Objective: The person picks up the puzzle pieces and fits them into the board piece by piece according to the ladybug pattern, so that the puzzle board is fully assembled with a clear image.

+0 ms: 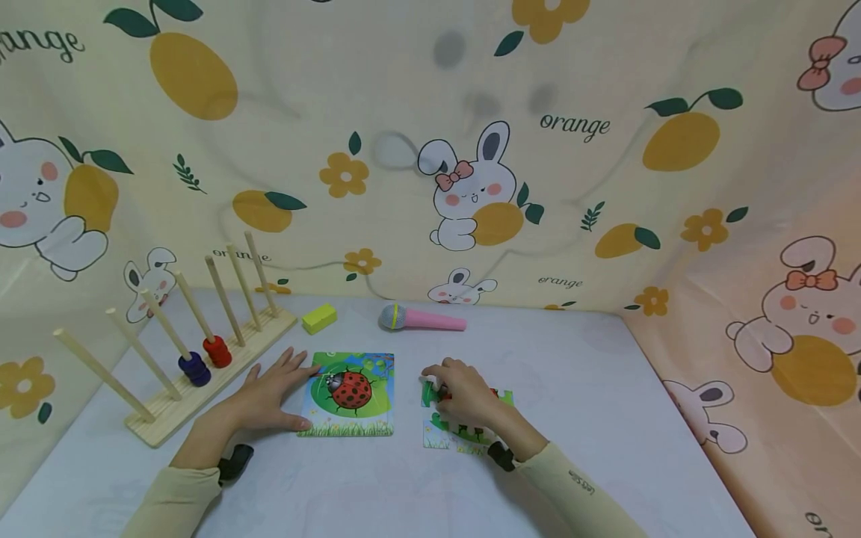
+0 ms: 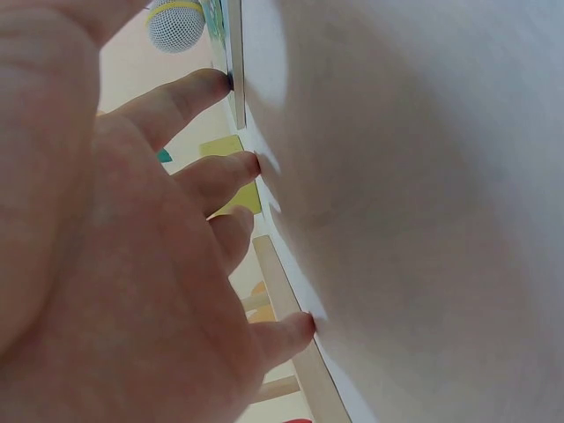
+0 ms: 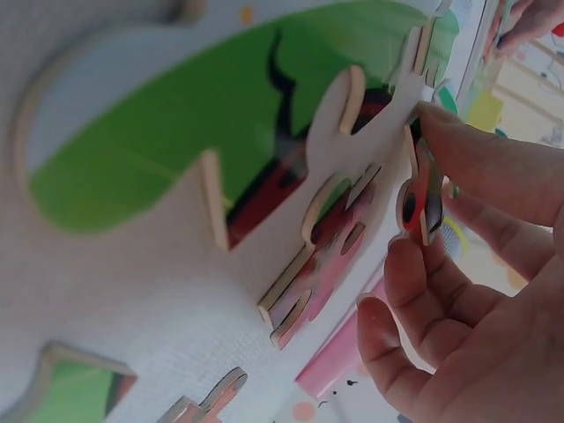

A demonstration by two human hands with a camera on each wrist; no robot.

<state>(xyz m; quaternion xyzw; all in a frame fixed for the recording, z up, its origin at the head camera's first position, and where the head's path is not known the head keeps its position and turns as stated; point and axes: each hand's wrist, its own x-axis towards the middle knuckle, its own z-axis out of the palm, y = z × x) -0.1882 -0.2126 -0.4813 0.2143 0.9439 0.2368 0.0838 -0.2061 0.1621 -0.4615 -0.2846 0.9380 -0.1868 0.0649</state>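
Note:
A square ladybug picture board (image 1: 352,391) lies flat on the table. At its left edge is my left hand (image 1: 272,394), fingers spread, index finger and thumb touching the board. In the left wrist view, the other fingertips (image 2: 247,165) meet the tabletop. My right hand (image 1: 467,394) is over a group of loose jigsaw pieces (image 1: 437,437) right of the board and partly hides them. Between thumb and fingers it pinches a jigsaw piece (image 3: 426,189) with red, black and green on it. Large green and red jigsaw pieces (image 3: 150,150) lie below that hand, with gaps between them.
A wooden peg rack (image 1: 202,388) stands at the left, with blue rings (image 1: 194,369) and red rings (image 1: 217,351) on two pegs. Behind the board lie a yellow block (image 1: 319,319) and a pink toy microphone (image 1: 424,319). A printed cloth backdrop (image 1: 403,90) rises behind.

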